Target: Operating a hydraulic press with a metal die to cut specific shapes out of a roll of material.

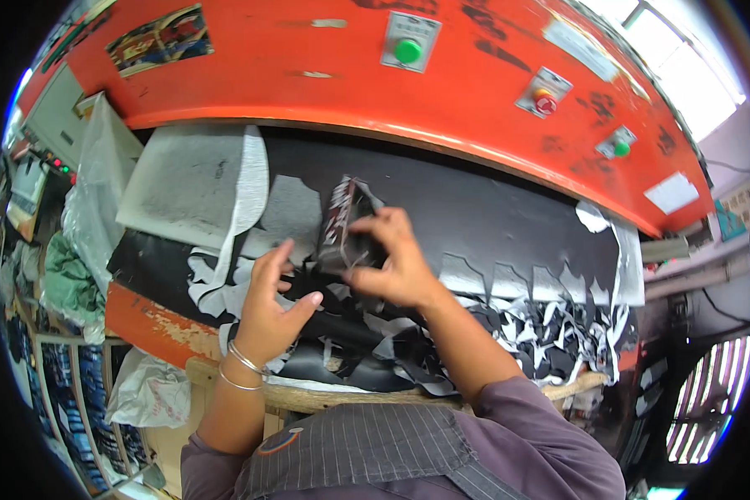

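Note:
My right hand grips a dark, box-like metal cutting die with reddish-brown markings, thumb on its near end and fingers on its right side. The die stands tilted on a black sheet, slightly blurred. My left hand, wearing bangles at the wrist, is just left of the die with thumb and fingers spread, apparently holding nothing. A grey cut-out patch shows in the sheet beside the die. Black and white offcuts lie in a tangle along the sheet's near edge.
An orange press spans the back, with a green button and a red knob. A pale board lies at the left under a white strip. A wooden rail edges the front. Clear plastic hangs at far left.

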Demonstrator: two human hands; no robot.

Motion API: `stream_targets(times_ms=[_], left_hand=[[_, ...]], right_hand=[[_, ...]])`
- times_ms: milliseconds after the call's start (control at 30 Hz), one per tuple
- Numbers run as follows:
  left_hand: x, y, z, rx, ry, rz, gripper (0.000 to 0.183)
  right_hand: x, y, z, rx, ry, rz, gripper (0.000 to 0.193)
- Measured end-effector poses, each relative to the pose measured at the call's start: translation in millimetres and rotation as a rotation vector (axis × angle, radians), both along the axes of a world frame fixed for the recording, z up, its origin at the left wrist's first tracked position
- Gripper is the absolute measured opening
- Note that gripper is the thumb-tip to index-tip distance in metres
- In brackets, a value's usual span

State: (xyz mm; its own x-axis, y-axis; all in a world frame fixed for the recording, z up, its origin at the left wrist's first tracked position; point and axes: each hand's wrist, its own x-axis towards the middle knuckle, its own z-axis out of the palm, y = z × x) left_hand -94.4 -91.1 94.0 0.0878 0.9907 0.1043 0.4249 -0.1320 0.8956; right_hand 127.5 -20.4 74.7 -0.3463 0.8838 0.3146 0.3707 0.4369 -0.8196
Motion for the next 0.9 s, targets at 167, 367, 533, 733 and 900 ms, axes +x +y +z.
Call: stream_targets(times_ms=[167, 367, 533, 733, 900], left_hand=[[5.5, -7.0, -25.3, -0.225, -0.367, -0.108, 0.086], [-29.0, -29.3, -26.0, -0.571, 0.294, -0.273, 0.077], [2.3, -24.4, 12.5, 0.190, 0.580, -0.035, 0.079], [78.1, 42.5, -48.1, 0.005, 0.375, -0.168, 0.087], [113.2, 60.9, -78.4, 0.105, 0.426, -0.159, 0.088]], right_hand=[[-9.3, -55.6, 6.9, -0.299, 0.109, 0.341, 0.055], [39.5, -15.1, 12.8, -0.068, -0.379, -0.192, 0.057], [69.8, 24.1, 0.2, -0.142, -0.573, -0.369, 0.060], [76.2, 3.5, -12.6, -0.089, -0.526, -0.431, 0.108], [94.2, -19.8, -33.8, -0.063, -0.576, -0.385, 0.119]])
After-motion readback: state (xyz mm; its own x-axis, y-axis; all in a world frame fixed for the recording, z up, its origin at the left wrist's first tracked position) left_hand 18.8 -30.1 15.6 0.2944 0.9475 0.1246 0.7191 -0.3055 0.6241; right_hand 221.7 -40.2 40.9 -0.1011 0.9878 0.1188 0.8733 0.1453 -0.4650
